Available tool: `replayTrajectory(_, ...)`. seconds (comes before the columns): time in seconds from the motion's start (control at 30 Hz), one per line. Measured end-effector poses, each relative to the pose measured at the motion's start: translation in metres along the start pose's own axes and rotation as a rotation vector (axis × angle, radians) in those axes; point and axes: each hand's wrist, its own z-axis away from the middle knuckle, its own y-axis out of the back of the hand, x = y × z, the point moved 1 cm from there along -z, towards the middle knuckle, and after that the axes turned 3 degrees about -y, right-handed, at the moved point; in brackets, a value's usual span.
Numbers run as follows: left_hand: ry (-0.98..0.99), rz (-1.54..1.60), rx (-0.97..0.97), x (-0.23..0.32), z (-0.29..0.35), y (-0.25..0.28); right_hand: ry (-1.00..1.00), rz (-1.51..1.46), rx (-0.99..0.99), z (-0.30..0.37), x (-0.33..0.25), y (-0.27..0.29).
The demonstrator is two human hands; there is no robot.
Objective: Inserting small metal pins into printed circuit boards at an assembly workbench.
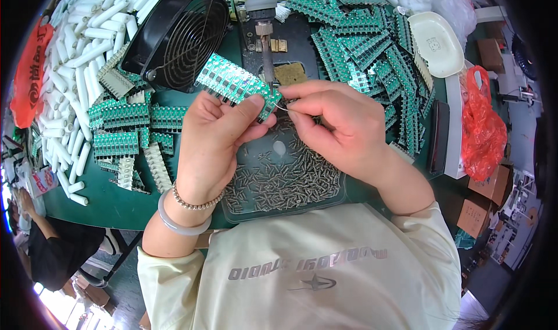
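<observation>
My left hand [218, 129] is closed round the lower edge of a strip of green circuit boards [232, 77], thumb on its face, holding it tilted. The strip's right end sits beneath the tip of a soldering iron [265, 54] fixed upright on a stand. At that same end my right hand [340, 118] pinches a thin pale wire [281, 105], its fingertips close to the iron's tip. Most of the wire is hidden by my fingers. Below both hands lies a shallow clear tray [232, 218] full of small metal pieces that look like springs or screws.
A black fan [192, 39] stands left of the iron. White tubes [75, 97] are heaped at far left, beside stacked board strips [119, 115]. More green strips [372, 56] pile up at right, near a cream dish [437, 42] and a red plastic bag [483, 126]. Another person's arm [38, 213] shows at lower left.
</observation>
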Motion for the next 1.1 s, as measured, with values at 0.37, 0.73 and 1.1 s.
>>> replayTrajectory(0.37, -0.006, 0.019, -0.029, 0.0054, -0.0052, -0.0017, 0.046, 0.008, 0.027, -0.0049, 0.0056, 0.0008)
replayTrajectory(0.73, -0.005, 0.012, -0.056, 0.0067, -0.0064, 0.0003, 0.065, 0.023, 0.038, -0.0064, 0.0051, 0.001)
replayTrajectory(1.1, -0.011, 0.007, -0.073, 0.0087, -0.0079, 0.0, 0.066, 0.039, 0.04, -0.008, 0.005, 0.0006)
